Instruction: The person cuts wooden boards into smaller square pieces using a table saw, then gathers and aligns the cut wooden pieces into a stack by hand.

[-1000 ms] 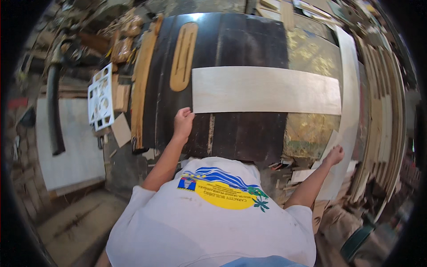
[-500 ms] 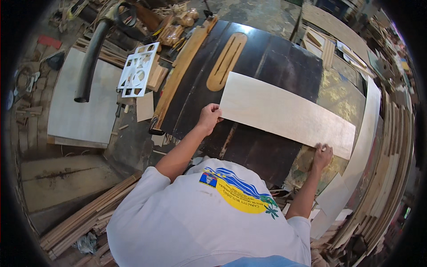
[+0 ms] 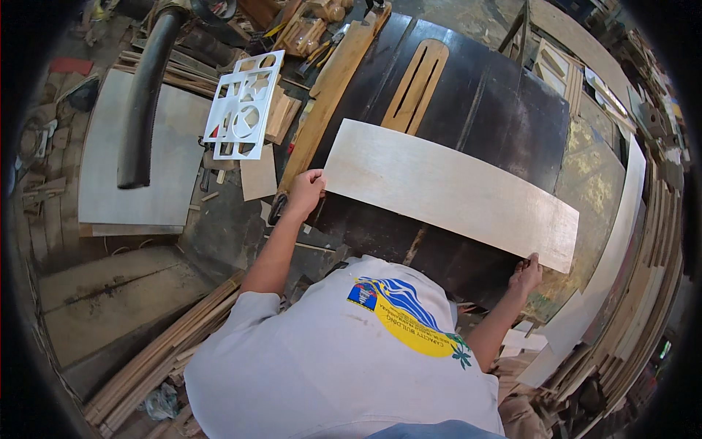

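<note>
A long, thin, pale wooden board [image 3: 450, 190] lies slanted across the dark table top [image 3: 512, 124], over the lower end of a wooden insert [image 3: 413, 84] with long slots. My left hand [image 3: 306, 194] pinches the board at its near left corner, beside the wooden rail [image 3: 340, 73] along the table's left side. My right hand [image 3: 525, 276] grips the board's near edge close to its right end, with fingertips at the edge and the thumb partly hidden.
A dark hose [image 3: 135, 132] hangs above a pale sheet [image 3: 110, 190] on the left. A white cut-out panel [image 3: 228, 132] rests on wood offcuts beside the table. Stacked planks [image 3: 651, 263] line the right, and long strips [image 3: 168, 351] lie at the lower left.
My right hand has moved up to the board and taken hold of it. The board has shifted left across the table and now covers part of the slotted insert. The view has turned.
</note>
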{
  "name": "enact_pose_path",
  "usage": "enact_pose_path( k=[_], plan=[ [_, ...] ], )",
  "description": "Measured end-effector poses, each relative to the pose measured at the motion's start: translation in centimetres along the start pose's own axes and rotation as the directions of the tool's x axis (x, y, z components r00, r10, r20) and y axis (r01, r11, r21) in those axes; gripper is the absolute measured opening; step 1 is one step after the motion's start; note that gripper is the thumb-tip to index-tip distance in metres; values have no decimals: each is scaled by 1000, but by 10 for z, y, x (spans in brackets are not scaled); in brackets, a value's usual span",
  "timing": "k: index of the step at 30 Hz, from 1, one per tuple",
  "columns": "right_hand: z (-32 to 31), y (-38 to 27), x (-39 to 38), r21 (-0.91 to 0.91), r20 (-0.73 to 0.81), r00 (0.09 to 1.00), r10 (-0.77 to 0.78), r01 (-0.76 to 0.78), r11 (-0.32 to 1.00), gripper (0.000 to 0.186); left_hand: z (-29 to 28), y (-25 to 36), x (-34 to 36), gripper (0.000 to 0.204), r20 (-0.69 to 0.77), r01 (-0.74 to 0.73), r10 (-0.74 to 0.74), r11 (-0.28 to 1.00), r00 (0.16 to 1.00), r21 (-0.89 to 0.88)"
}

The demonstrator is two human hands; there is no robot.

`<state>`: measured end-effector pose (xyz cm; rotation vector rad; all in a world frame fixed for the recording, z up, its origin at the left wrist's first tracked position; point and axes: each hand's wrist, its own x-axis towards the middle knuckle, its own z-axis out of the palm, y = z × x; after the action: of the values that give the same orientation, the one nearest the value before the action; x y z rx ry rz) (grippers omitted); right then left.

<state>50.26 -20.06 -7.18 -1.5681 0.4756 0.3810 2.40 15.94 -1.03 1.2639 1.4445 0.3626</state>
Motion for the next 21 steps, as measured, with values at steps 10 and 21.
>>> enact_pose_path(
  k=[10,21],
  plan=[
    [7,8,-111,-979,192,955,-225,201,21,26,0,1,10,43,419,-613,572,195,705,765],
    [134,50,-194,-266,962,257,-97,960,-88,64,-4,5,48,46,553,-757,606,130,572,641]
  ],
)
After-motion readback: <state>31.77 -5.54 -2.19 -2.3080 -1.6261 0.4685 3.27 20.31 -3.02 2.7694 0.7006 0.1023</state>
